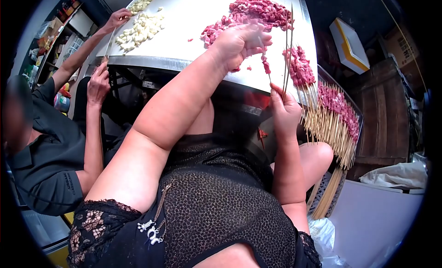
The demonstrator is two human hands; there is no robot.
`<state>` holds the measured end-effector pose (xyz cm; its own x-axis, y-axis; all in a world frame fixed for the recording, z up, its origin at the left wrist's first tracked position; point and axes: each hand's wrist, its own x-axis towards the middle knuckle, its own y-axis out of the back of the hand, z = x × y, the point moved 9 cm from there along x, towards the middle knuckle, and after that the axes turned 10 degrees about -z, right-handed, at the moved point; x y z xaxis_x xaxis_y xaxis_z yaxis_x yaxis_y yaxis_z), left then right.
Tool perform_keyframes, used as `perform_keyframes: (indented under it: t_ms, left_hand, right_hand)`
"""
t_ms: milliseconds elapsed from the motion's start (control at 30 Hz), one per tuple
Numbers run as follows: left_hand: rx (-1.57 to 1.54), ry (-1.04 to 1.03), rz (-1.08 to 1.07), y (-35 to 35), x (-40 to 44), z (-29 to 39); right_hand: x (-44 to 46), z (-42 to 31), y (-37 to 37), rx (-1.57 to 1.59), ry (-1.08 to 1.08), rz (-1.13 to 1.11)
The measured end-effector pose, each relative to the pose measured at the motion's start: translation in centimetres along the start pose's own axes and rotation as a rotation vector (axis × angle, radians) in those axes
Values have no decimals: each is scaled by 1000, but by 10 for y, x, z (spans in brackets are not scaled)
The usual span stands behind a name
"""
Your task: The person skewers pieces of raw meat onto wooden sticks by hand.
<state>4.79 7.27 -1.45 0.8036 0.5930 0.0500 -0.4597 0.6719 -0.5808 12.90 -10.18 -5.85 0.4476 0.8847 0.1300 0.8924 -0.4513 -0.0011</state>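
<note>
My right hand [284, 112] is closed around the lower ends of several thin skewers [289, 47] beside the table's front edge. One skewer leans left and carries small pieces of raw red meat [266, 64]. Around the upper part of that skewer is my left hand [241, 43], its fingers curled and partly blurred; what lies inside them is hidden. Behind my left hand spreads a pile of cut raw meat [260, 12] on the white tabletop [184, 35]. Loaded meat skewers [301, 70] lie at the table's right side, sticks pointing toward me.
More meat skewers [338, 104] rest in a tray [360, 116] on the right, above a bundle of bare sticks [330, 192]. At left, a person in a dark shirt [50, 148] works near pale pieces of food [142, 30]. A white-and-yellow box [350, 44] stands far right.
</note>
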Motion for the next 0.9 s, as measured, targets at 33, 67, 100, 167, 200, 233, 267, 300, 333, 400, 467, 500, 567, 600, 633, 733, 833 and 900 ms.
perform_keyframes:
  t_ms: [33, 67, 100, 167, 200, 233, 267, 300, 333, 400, 467, 500, 567, 600, 633, 733, 833, 900]
  left_hand:
    - [-2, 1, 1, -1, 0, -1]
    - [13, -4, -6, -2, 0, 0]
    - [27, -8, -11, -4, 0, 0]
    - [78, -3, -32, -7, -2, 3]
    - [129, 1, -53, -9, -3, 5]
    - [127, 0, -51, -10, -3, 7]
    - [110, -67, -35, -11, -3, 15]
    - [94, -135, -18, -10, -4, 22]
    - [93, -135, -17, -9, -4, 23]
    - [15, -112, 72, 1, -5, 23]
    - [26, -128, 80, 3, -5, 22]
    - [12, -105, 68, 4, -5, 19]
    - [-4, -83, 55, 2, -4, 18]
    - [31, -66, 58, 2, -4, 16]
    - [64, -47, 62, 2, -5, 15]
    - [82, -29, 5, -3, -6, 13]
    - [114, -10, -34, -10, -8, 12]
    - [142, -4, -63, -12, -8, 11]
  right_hand:
    - [0, 0, -1, 8, 5, -6]
    - [0, 0, -1, 7, 6, -6]
    - [-1, 1, -2, 31, -4, -3]
    - [-1, 2, -1, 53, -12, -2]
    - [-1, 4, -1, 106, -25, -9]
    - [-3, 6, -2, 160, -41, -16]
    - [-3, 6, -2, 159, -42, -17]
    - [-4, 5, -3, 137, -40, -17]
    - [-5, 5, -3, 116, -38, -17]
    - [-6, 8, -2, 93, -46, -17]
    - [-9, 12, -1, 70, -58, -13]
    - [-10, 13, -1, 78, -58, -12]
    - [-10, 12, 0, 85, -56, -12]
    - [-10, 9, 1, 46, -45, -5]
    - [-11, 6, 2, 7, -37, 2]
    - [-12, 0, 4, -42, -25, 8]
    - [-11, -3, 6, -24, -31, 1]
    - [-10, -2, 5, 21, -33, -10]
